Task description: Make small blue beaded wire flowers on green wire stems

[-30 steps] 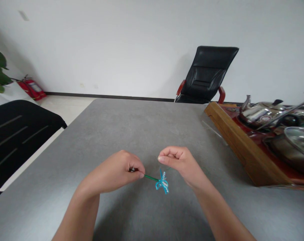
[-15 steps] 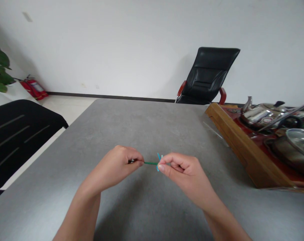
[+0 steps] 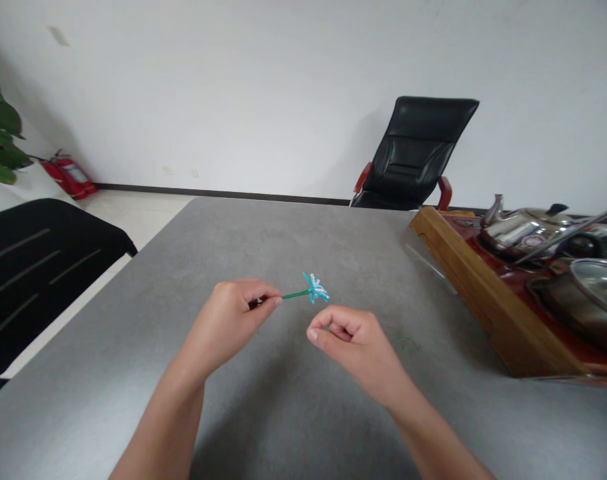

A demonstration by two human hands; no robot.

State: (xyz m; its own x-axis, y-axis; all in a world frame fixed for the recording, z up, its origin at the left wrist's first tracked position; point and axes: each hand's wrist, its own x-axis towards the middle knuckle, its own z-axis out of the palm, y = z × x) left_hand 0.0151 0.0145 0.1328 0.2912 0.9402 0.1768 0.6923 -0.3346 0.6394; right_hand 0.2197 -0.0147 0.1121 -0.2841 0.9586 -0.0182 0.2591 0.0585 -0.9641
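Note:
A small artificial flower (image 3: 315, 289) with blue petals and shiny, bead-like white dots sticks out to the right on a thin green stem. My left hand (image 3: 236, 308) pinches that stem between thumb and fingers, above the grey table. A dark bit shows inside the left grip, mostly hidden by the fingers. Just below and right of the flower, apart from it, is my right hand (image 3: 351, 337). Its thumb and index fingertips are pressed together; whatever may be between them is too small to see. A faint greenish thread-like line (image 3: 407, 344) shows beside the right hand.
On the right of the grey table (image 3: 293, 233) stands a wooden tea tray (image 3: 463, 287) bearing a steel kettle (image 3: 526, 230) and a lidded pot (image 3: 583, 297). A black office chair (image 3: 418, 150) is behind the table, another black chair (image 3: 48, 267) at the left.
My right hand has come off the flower and sits lower, still pinched. My left hand has lifted slightly with the stem, and the blue petals now show fully.

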